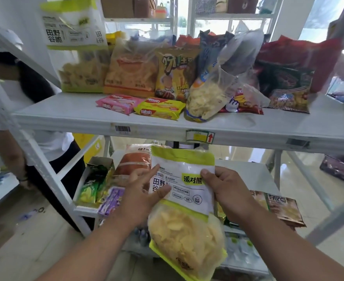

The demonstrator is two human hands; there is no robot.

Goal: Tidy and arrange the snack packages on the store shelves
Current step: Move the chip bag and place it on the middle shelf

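Observation:
I hold a green-and-white chip bag (pixel 187 201) in front of the lower shelf, its clear bottom full of pale chips. My left hand (pixel 144 193) grips its left edge, thumb across the front. My right hand (pixel 225 189) grips its right edge. On the upper shelf (pixel 65 118) stand a matching green-and-white bag (pixel 79 57), an orange bag (pixel 132 72), a yellow bag (pixel 175 74), a tipped blue bag of chips (pixel 209 86) and red bags (pixel 288 78). Pink (pixel 118 103) and yellow (pixel 160 108) wafer packs lie flat in front.
The lower shelf (pixel 256 175) carries a box of green packets (pixel 94 179), a purple pack (pixel 112 199), an orange bag (pixel 134 161) and brown packs (pixel 282 207). Another person (pixel 35 126) stands at the left by the white upright. Tiled floor lies below.

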